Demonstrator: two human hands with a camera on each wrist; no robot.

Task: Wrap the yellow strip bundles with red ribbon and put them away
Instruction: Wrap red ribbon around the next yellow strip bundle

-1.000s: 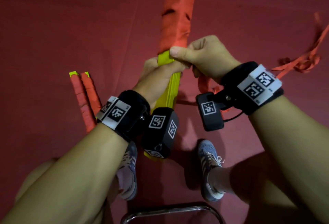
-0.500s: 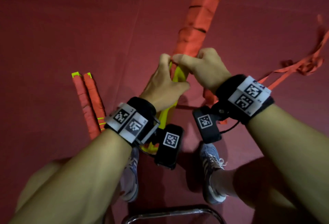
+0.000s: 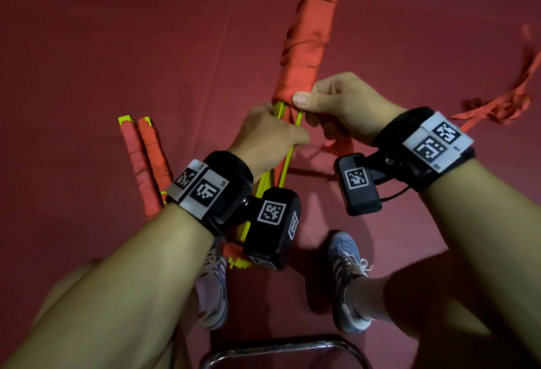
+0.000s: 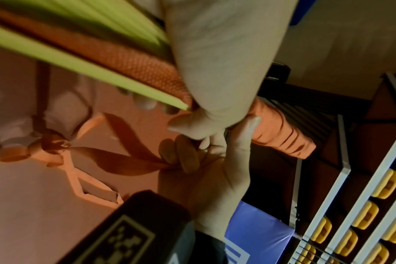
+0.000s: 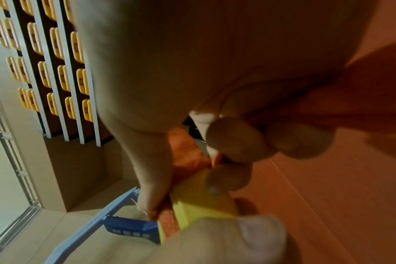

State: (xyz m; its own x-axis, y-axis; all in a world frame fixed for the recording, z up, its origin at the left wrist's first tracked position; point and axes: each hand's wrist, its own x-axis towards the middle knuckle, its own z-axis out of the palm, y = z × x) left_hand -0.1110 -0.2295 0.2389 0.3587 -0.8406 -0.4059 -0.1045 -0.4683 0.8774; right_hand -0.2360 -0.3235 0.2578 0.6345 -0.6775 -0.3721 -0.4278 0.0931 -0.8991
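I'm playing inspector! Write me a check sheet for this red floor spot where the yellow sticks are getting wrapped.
Surface: red floor, with faint seams.
Job's things: yellow strip bundle in hand, its far part wrapped in red ribbon, its near part bare; a loose ribbon tail trails to the right; two wrapped bundles lie side by side at the left.
Clutter: nothing seen.
Hands: left hand grips the bare strips; right hand pinches the ribbon at the wrap's edge.
Cables: thin black cable by the right wrist camera.
Surroundings: chrome rail near the shoes; rack of yellow items.
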